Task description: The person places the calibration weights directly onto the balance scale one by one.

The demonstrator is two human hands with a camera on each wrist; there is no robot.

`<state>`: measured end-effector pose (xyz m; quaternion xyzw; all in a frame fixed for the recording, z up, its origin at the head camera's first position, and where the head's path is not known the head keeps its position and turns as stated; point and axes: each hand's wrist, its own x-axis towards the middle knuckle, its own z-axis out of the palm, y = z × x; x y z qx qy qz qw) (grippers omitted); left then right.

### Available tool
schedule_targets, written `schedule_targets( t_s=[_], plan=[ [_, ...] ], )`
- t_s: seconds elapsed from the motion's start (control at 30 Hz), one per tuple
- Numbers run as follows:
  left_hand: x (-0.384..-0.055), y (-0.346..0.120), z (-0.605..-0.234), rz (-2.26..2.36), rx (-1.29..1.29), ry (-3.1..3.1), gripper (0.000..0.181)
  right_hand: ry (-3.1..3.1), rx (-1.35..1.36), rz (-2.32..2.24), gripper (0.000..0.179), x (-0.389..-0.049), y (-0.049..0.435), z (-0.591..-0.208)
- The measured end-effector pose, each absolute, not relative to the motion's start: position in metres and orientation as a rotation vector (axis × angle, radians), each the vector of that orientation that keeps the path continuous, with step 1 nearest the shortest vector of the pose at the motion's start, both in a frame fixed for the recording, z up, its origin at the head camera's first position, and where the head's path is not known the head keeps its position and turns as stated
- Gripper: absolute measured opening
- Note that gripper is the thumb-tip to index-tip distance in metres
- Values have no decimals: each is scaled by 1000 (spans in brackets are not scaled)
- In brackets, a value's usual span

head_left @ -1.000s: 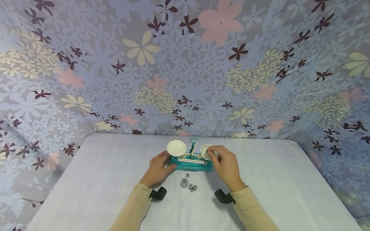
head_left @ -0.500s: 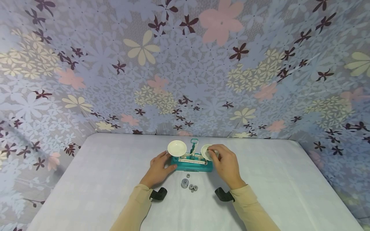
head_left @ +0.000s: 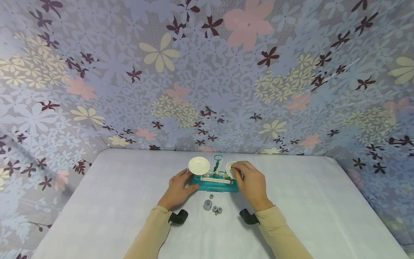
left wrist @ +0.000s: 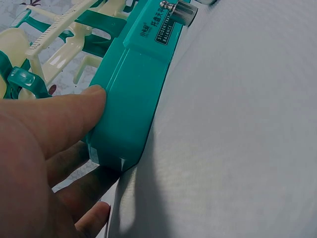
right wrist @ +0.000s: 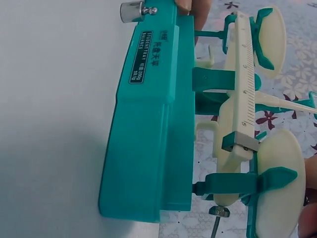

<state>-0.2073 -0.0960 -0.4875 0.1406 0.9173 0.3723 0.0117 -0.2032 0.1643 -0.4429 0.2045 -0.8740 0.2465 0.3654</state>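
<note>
A teal student tray balance [head_left: 216,186] stands on the white-covered table with two cream pans. My left hand [head_left: 177,190] grips the left end of its base; in the left wrist view the thumb [left wrist: 91,106] lies on the base and the other fingers reach round the end. Over the right pan [head_left: 228,170], my right hand [head_left: 253,185] pinches a small metal weight [head_left: 231,167], mostly hidden by the fingers. Nothing lies in the left pan [head_left: 198,166]. In the right wrist view a grey rider [right wrist: 240,142] sits near one end of the white scale beam [right wrist: 244,74].
In front of the balance stand a large metal weight [head_left: 208,205], a smaller weight [head_left: 211,196] and a cluster of little weights [head_left: 217,209]. White cloth [head_left: 129,194] covers the table, and a flowered fabric wall [head_left: 207,90] rises behind it.
My right hand has shifted slightly left and covers more of the right pan. The left hand keeps its grip on the base; the whole head view has drifted a little.
</note>
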Motion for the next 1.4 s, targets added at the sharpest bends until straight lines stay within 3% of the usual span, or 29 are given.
schedule_targets(
  t_s=[0.7,1.4],
  plan=[
    [-208,-96,-490,1141,448,2888,62,-2234,507,593,9,-205,159,-446],
    [-207,-96,-489,1143,446,2877,61,-2302,444,1013,16,-184,158,-433]
  ],
)
